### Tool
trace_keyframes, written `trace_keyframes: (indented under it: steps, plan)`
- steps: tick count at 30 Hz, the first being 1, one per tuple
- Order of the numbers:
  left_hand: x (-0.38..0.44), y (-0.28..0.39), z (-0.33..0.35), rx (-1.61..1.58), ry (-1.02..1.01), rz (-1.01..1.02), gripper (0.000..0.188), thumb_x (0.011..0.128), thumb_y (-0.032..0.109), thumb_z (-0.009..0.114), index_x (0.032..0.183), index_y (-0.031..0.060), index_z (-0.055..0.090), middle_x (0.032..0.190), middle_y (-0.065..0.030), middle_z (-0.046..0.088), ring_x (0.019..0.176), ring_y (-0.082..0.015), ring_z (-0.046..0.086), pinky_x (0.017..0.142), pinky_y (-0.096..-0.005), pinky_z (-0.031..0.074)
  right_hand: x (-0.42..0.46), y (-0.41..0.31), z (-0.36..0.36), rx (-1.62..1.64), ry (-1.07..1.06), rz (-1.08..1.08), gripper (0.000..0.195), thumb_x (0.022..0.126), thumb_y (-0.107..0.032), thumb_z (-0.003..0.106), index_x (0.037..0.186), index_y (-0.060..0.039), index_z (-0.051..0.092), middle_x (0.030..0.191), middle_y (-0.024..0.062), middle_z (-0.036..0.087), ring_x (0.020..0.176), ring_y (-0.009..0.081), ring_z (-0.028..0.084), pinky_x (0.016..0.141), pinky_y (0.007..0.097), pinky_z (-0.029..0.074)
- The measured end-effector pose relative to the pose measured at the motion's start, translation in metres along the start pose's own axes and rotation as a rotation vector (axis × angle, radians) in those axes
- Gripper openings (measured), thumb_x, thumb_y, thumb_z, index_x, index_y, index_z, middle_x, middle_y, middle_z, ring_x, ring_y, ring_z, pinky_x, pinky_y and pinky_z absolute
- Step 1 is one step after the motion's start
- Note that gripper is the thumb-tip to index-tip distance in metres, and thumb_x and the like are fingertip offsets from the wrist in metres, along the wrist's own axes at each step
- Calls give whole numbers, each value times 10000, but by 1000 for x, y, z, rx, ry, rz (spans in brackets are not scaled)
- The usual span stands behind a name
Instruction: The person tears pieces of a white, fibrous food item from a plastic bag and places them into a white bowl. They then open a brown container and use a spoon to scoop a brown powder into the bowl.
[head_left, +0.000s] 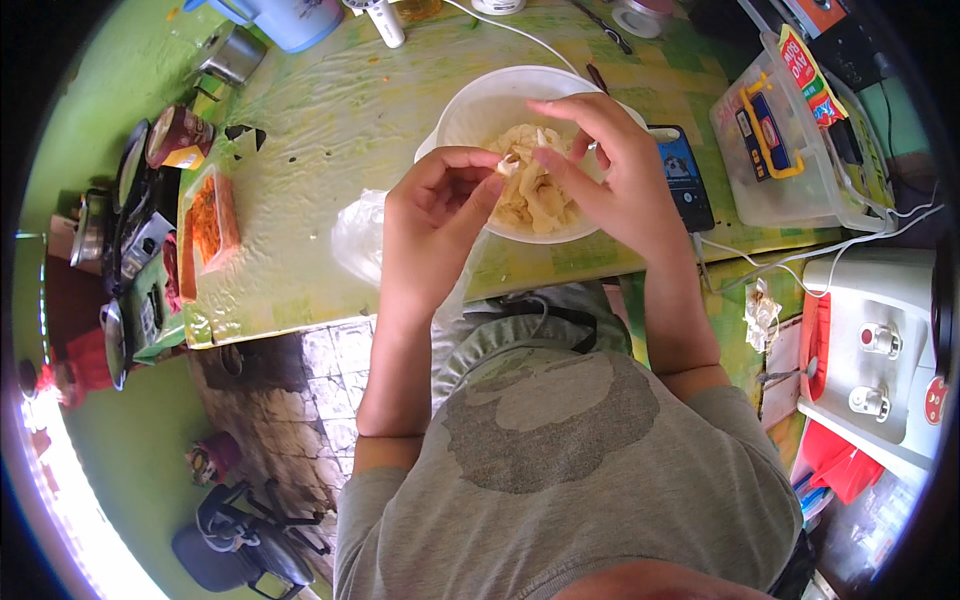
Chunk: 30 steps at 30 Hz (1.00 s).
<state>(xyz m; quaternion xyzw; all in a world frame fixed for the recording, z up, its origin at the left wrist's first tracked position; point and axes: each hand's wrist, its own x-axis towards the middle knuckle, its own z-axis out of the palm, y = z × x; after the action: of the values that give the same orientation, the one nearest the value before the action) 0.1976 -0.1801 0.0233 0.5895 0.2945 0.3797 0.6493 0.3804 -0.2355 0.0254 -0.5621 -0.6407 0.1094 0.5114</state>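
A white plastic bowl (487, 94) stands near the table's front edge, holding a mound of pale yellow, dough-like food (536, 195). Over its left side, the thumb and forefinger of my left hand (442, 202) pinch a small white piece (508, 166). My right hand (619, 161) hovers over the bowl's right side, its fingers spread apart. A bit of white shows close to the right thumb, and whether it touches the thumb is unclear. Left of the bowl lies a clear plastic bag (360, 234), partly hidden by my left hand and forearm.
A smartphone (686, 180) lies right of the bowl, near a clear storage box (727, 165) with a yellow handle. White cables (780, 262) trail below it. Orange shreds fill a plastic container (225, 232) at the left edge. A water dispenser (892, 300) stands at right.
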Motion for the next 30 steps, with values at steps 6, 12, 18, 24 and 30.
trace_keyframes:
  steps: [6, 12, 18, 24, 30]
  plan:
    - [-5, 6, 13, -3, -85, -45, 346, 847, -69, 629, 1150, -28, 469, 918, -93, 625, 857, -126, 613, 781, -238, 491, -14, -16, -11, 178, -224, -75, 297, 765, -15, 721, 1056, -65, 679, 992, 39, 659, 726, 120, 570, 573, 232, 442]
    - [-13, 0, 23, -81, -182, -68, 389, 846, -106, 587, 1199, -13, 453, 932, -99, 627, 895, -158, 619, 809, -265, 486, -42, -24, -23, 116, -96, 6, 244, 749, -8, 743, 981, -62, 693, 931, 34, 649, 723, 130, 589, 561, 233, 441]
    - [-33, 8, 4, 6, -219, 142, 352, 870, 17, 568, 1210, -22, 486, 950, -115, 606, 881, -182, 560, 846, -312, 459, -103, -25, -77, -250, 251, 185, 151, 783, -104, 734, 927, -83, 693, 901, 43, 642, 695, 132, 591, 559, 237, 463]
    - [-22, 5, -56, -206, -202, 281, 286, 951, 130, 457, 1168, -48, 511, 1049, -110, 516, 978, -203, 488, 896, -336, 425, -195, 5, -158, -861, 475, 552, 164, 795, -158, 732, 928, -71, 689, 901, 58, 641, 646, 136, 568, 563, 247, 459]
    - [-12, -2, -48, -189, -282, 247, 304, 964, 167, 496, 1193, -34, 502, 1115, -108, 518, 1031, -191, 483, 923, -351, 397, -251, 30, -179, -1027, 271, 825, 276, 805, -230, 705, 1009, -51, 654, 1032, 124, 621, 774, 275, 631, 710, 364, 504]
